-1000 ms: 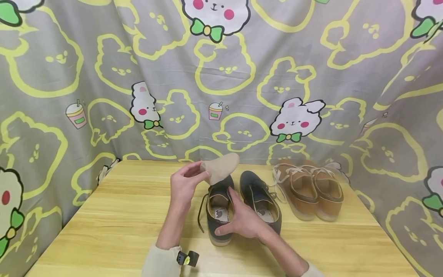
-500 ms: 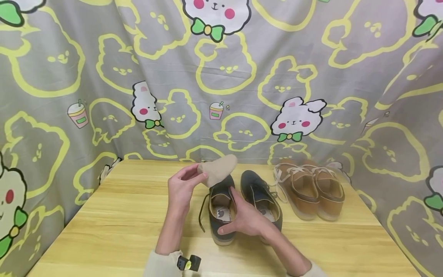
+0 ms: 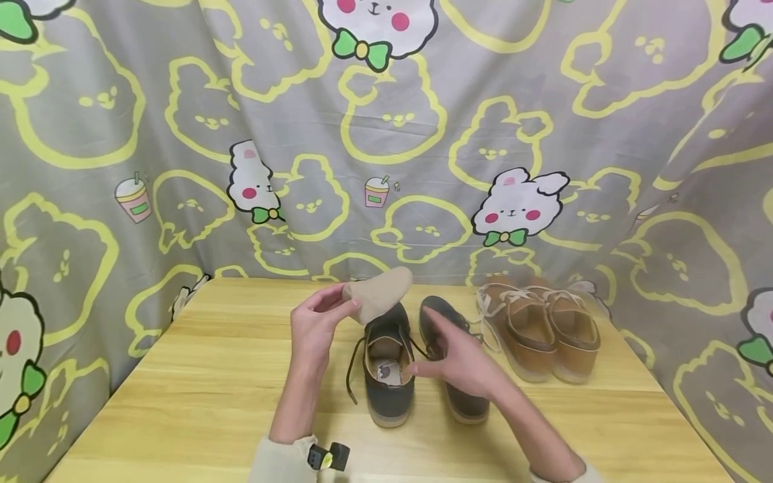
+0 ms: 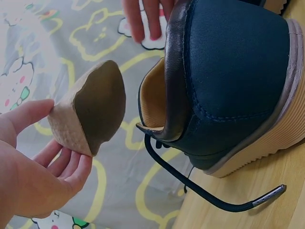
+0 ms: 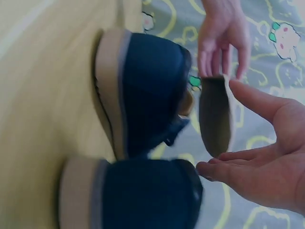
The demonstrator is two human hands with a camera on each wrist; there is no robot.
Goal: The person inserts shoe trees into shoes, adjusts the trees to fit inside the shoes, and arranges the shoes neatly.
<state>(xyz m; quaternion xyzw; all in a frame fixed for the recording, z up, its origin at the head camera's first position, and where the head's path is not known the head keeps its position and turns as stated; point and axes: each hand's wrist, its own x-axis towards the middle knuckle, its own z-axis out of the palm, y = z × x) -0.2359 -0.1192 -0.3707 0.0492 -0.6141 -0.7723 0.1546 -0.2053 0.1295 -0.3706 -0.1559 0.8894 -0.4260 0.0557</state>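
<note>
My left hand (image 3: 317, 322) pinches a beige moulded-pulp shoe insert (image 3: 382, 293) at its narrower end, thumb on the near side. The hollow inside of this insert shows in the left wrist view. Below and beside it, the left dark-blue shoe (image 3: 389, 402) stands upright on the table, its opening uncovered and a dark lace (image 4: 205, 191) trailing out. My right hand (image 3: 461, 355) hovers over the right dark-blue shoe (image 3: 468, 406), thumb and fingers spread, holding nothing; it hides part of that shoe. In the right wrist view, my right hand (image 5: 271, 162) appears apart from both shoes.
A pair of brown shoes (image 3: 531, 345) with white laces stands on the right of the wooden table (image 3: 199, 389). Behind and at both sides hangs a grey patterned curtain (image 3: 314, 121). A small black device (image 3: 329, 457) sits at the left cuff.
My right hand has let go of the left dark-blue shoe and moved right, over the other one. The left hand keeps holding the insert, almost in the same place.
</note>
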